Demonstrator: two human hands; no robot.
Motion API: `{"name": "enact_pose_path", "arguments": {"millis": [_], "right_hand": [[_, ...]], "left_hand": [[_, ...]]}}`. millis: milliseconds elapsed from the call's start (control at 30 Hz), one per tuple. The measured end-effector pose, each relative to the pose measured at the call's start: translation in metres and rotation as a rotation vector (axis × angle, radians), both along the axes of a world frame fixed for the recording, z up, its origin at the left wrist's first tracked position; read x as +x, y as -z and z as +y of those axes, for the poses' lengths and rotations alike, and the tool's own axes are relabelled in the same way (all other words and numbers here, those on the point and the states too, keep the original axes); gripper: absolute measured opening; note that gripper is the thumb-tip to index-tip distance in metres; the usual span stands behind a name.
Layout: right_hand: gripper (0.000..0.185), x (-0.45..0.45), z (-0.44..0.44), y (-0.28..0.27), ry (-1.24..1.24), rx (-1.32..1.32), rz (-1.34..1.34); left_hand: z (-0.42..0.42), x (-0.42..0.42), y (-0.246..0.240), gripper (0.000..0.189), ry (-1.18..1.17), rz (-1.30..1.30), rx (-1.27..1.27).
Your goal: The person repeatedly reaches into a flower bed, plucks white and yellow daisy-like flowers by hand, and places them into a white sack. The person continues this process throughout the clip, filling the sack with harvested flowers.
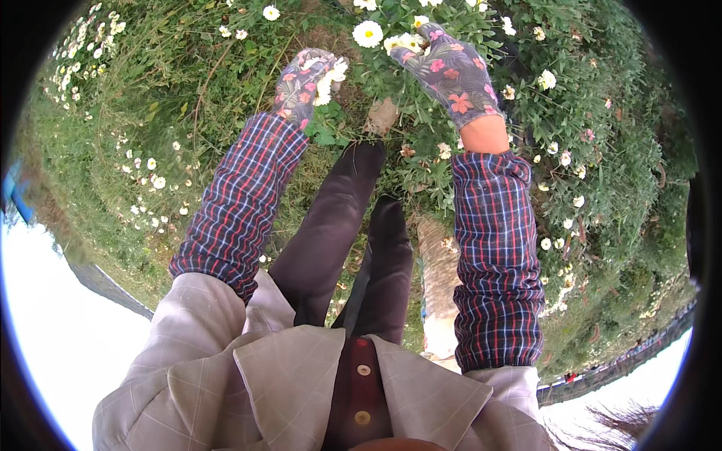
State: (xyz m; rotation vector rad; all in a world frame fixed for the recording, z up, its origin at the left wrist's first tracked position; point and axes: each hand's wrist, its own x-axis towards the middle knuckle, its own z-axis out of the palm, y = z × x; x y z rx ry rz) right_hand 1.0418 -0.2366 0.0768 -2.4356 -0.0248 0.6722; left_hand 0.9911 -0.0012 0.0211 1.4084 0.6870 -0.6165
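My left hand (pixel 313 84), in a floral-patterned glove, is closed around several picked white flower heads (pixel 327 84), whose petals stick out at its right side. My right hand (pixel 445 70), in a matching glove, is at a cluster of white flowers (pixel 407 43) on a leafy plant, its thumb and fingers around the blooms. Whether the stem there is broken cannot be told. Just left of that cluster stands an open white flower with a yellow centre (pixel 368 34).
Flowering bushes (pixel 592 129) grow at the right, and more white flowers (pixel 84 62) at the far left. Between the rows are my dark-trousered legs (pixel 333 225) and a shoe (pixel 382 115). A pale sack (pixel 440 282) lies beside my right forearm. A blue object (pixel 17 191) is at the left edge.
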Motion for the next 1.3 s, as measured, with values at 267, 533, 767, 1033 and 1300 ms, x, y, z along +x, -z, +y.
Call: {"name": "enact_pose_path", "arguments": {"millis": [267, 533, 767, 1033, 1300], "right_hand": [[0.048, -0.022, 0.02, 0.041, 0.02, 0.198, 0.107], [0.026, -0.058, -0.002, -0.004, 0.324, 0.448, 0.212], [0.028, 0.026, -0.049, 0.003, 0.12, 0.479, -0.119], [0.042, 0.023, -0.015, 0.061, -0.261, 0.13, -0.008], [0.05, 0.005, -0.021, 0.076, 0.006, 0.25, 0.144]], "left_hand": [[-0.033, 0.024, 0.006, 0.032, 0.461, -0.245, 0.158], [-0.045, 0.0, 0.001, 0.032, 0.233, 0.023, -0.008], [-0.046, 0.001, 0.001, 0.028, 0.476, 0.034, 0.018], [-0.06, -0.012, -0.049, 0.017, 0.561, -0.156, 0.049], [-0.036, 0.024, 0.005, 0.044, 0.505, -0.246, 0.351]]}}
